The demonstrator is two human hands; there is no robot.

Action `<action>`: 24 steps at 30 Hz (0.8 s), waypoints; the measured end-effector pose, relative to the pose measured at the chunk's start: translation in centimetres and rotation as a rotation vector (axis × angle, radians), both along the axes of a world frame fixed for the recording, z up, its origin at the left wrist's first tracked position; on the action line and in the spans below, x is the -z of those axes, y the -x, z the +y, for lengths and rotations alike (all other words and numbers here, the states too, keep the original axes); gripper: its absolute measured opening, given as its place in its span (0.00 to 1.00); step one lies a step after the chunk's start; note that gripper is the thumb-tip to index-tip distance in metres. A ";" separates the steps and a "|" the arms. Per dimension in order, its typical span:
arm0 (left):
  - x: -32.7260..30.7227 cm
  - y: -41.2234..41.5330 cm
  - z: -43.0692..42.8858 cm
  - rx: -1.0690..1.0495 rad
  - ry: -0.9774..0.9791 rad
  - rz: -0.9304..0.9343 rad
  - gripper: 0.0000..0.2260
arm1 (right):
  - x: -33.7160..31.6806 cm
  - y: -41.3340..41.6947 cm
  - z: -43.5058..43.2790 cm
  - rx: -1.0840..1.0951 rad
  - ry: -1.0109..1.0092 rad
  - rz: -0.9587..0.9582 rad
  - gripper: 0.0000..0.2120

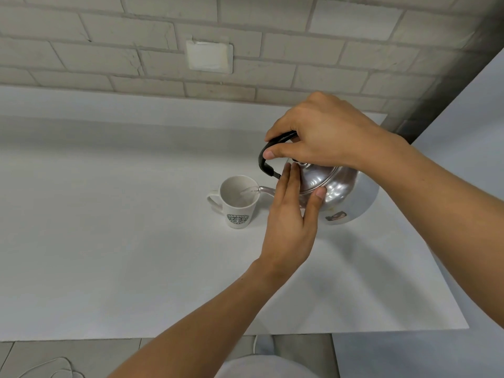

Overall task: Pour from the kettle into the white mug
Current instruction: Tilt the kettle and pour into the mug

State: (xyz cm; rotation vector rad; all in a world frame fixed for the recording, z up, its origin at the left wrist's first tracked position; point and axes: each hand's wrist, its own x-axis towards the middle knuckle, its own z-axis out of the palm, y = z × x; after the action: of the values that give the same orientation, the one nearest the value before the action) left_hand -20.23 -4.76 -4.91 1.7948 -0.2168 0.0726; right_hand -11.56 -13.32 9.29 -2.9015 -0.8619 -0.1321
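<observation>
head view, right of centre: the right hand (324, 137) is clenched around the black handle (268, 156) of the kettle (338, 192), thumb tip on the near side of the grip, wrist and forearm running off to the right edge. the left hand (291, 211) lies flat and unclenched against the kettle's domed top, fingers straight and together, thumb spread onto the shiny metal beside the lid; it grips nothing, and its forearm comes up from the bottom of the frame. the kettle is rounded, polished silver metal, tilted toward the left, with a small sticker low on its side. its spout (263, 190) reaches over the rim of the white mug (238, 201), and a thin clear stream falls inside. the mug stands upright just left of the kettle, handle pointing left, a green round logo on its near face. both sit on a white table (109, 241). behind is a pale brick wall (81, 36) with a white plate (209, 56) in the upper middle. the left hand's fingers hide the spout's base.
</observation>
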 end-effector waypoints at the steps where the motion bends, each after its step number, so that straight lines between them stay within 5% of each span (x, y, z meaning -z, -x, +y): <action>1: 0.0 0.0 0.0 -0.004 0.009 -0.001 0.29 | -0.1 0.0 0.1 -0.001 0.012 -0.001 0.19; 24: -0.9 0.0 -0.1 -0.030 0.110 -0.008 0.28 | -1.0 -0.2 1.1 -0.047 0.076 -0.072 0.19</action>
State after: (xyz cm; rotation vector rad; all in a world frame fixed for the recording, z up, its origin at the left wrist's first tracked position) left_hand -20.25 -4.86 -3.97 1.6885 -0.1887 0.1113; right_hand -11.34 -12.21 10.29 -2.9607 -0.9668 -0.2058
